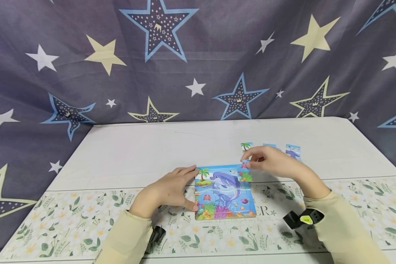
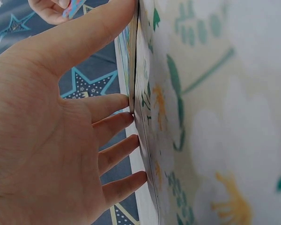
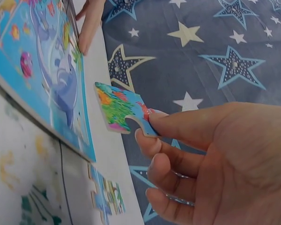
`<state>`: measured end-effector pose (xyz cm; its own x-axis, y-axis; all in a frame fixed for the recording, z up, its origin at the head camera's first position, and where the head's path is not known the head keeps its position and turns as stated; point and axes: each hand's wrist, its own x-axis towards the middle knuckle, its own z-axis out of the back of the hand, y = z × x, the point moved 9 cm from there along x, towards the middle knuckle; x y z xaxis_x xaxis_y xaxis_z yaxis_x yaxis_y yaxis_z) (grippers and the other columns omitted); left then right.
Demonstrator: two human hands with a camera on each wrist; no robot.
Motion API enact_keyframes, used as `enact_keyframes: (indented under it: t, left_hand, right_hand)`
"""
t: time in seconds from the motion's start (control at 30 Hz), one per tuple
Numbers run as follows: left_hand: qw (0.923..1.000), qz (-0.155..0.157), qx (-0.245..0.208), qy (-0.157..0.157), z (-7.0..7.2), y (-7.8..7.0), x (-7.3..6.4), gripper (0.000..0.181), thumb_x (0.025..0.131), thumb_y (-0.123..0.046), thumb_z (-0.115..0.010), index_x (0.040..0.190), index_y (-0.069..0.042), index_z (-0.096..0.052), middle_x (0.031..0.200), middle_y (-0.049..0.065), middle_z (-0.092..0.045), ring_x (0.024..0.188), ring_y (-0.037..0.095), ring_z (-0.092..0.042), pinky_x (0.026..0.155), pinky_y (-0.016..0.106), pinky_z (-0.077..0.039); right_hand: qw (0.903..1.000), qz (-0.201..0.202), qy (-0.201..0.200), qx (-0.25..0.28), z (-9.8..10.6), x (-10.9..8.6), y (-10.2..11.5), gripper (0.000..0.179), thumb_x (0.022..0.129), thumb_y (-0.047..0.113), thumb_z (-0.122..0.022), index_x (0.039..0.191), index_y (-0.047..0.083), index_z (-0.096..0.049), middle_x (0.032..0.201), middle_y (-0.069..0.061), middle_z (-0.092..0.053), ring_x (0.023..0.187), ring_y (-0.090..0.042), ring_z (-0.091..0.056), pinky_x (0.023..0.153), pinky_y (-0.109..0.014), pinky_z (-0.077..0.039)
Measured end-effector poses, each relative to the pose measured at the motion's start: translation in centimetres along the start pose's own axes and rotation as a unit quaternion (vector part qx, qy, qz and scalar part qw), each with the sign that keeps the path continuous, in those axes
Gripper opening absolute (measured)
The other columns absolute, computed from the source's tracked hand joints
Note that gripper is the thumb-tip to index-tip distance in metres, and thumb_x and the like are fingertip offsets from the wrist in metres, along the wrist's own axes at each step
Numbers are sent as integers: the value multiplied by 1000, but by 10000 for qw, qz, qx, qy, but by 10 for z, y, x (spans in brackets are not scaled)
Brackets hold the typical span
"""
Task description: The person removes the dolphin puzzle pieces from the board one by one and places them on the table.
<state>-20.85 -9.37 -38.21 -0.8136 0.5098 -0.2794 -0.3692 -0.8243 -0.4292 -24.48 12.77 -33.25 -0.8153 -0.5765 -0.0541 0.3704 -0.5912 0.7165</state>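
A square puzzle board (image 1: 217, 194) printed with a dolphin, coral and a palm tree lies flat on the table. My left hand (image 1: 169, 189) rests at the board's left edge, thumb and fingers spread and touching it. Between thumb and index finger, my right hand (image 1: 275, 161) pinches a puzzle piece (image 3: 122, 108) showing coral and a red sea creature, with a round notch in one side. That piece is held above the board's upper right corner, apart from it in the right wrist view.
Behind the right hand lie loose puzzle pieces, one with a palm tree (image 1: 246, 146) and another with a purple dolphin part (image 1: 293, 151). A flowered cloth strip (image 1: 95, 220) crosses the white table (image 1: 145, 146). A star-patterned curtain (image 1: 171, 80) hangs behind.
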Motion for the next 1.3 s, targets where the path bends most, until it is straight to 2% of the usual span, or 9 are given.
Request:
enact_keyframes:
  t: [0.2,0.4,0.63,0.9,1.3]
  left_hand:
    - [10000,-17,38,11,0,-1,0,109,72,-48,-87,157,-9,-30,163,5,-21,148,28,-21,117,54,-24]
    - [10000,-32,63,7,0,-1,1,109,72,-48,-87,157,-9,-30,163,5,-22,148,29,-21,117,54,-24]
    - [10000,-38,84,13,0,-1,1,110,72,-49,-87,156,-8,-30,163,6,-22,148,29,-21,117,54,-23]
    - [9999,-27,114,38,0,-2,1,109,72,-48,-87,157,-9,-30,163,5,-21,148,29,-21,117,53,-23]
    - [9999,-2,105,68,0,-1,1,109,73,-49,-86,157,-9,-29,164,4,-21,148,28,-20,117,54,-22]
  right_hand:
    - [10000,-83,5,-45,7,-3,-9,20,97,11,-63,114,0,-68,80,-4,-66,64,-15,-46,58,-29,-41]
    - [9995,-246,148,-155,10,-5,-19,27,97,13,-64,118,-4,-65,68,-5,-58,58,-15,-41,55,-29,-38]
    - [9990,-340,198,-197,13,-6,-29,25,96,13,-66,115,-3,-66,75,-3,-67,61,-20,-50,56,-30,-42]
    - [9982,-438,360,-179,10,-6,-39,24,97,12,-65,114,-3,-67,79,-3,-68,65,-20,-54,56,-33,-42]
    - [9955,-651,461,-507,2,-4,-46,20,95,14,-68,110,1,-70,83,-2,-68,71,-18,-59,61,-33,-45]
